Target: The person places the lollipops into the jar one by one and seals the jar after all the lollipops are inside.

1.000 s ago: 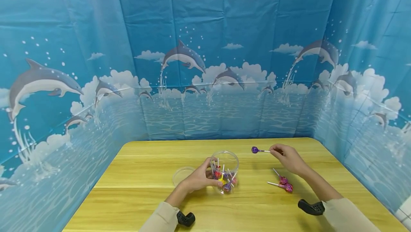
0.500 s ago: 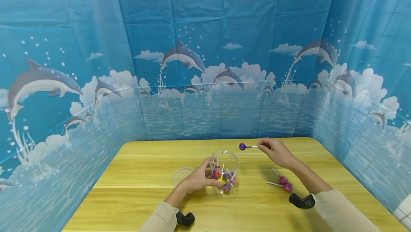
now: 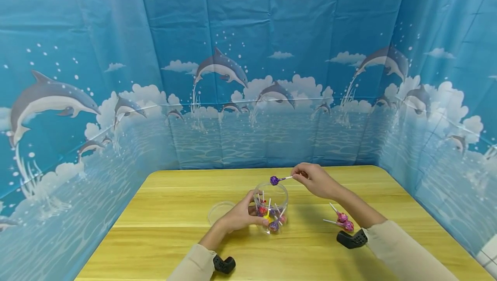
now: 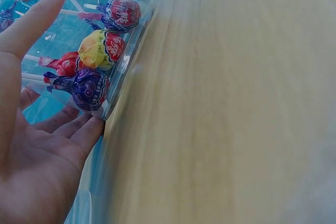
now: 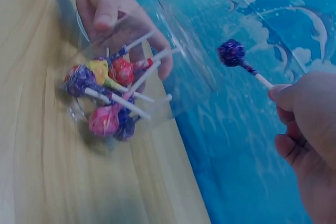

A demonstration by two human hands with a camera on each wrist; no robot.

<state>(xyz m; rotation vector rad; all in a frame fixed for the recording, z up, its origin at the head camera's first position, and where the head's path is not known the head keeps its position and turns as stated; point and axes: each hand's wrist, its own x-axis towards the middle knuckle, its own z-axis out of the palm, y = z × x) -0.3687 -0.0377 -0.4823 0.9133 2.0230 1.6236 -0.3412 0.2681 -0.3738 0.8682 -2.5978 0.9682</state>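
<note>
A clear plastic jar [image 3: 282, 199] stands uncovered on the table, with several wrapped lollipops in it, among them a yellow one [image 4: 94, 51] and a pink one [image 5: 104, 121]. My left hand [image 3: 241, 216] grips the jar from its left side, thumb in front and fingers behind. By the end of its white stick, my right hand [image 3: 316, 180] pinches a purple lollipop [image 3: 274, 180]. That candy head is at the jar's far rim in the head view; the right wrist view shows it outside the mouth, apart from the jar.
Two pink-wrapped lollipops [image 3: 344, 222] lie on the wooden table [image 3: 174, 238] under the right forearm. A clear round lid [image 3: 219, 212] lies left of the jar, partly behind the left hand. A blue dolphin-print curtain [image 3: 248, 138] hangs behind the table.
My right hand has moved left with the purple lollipop, from right of the jar to its rim. The left hand and the jar have stayed in place.
</note>
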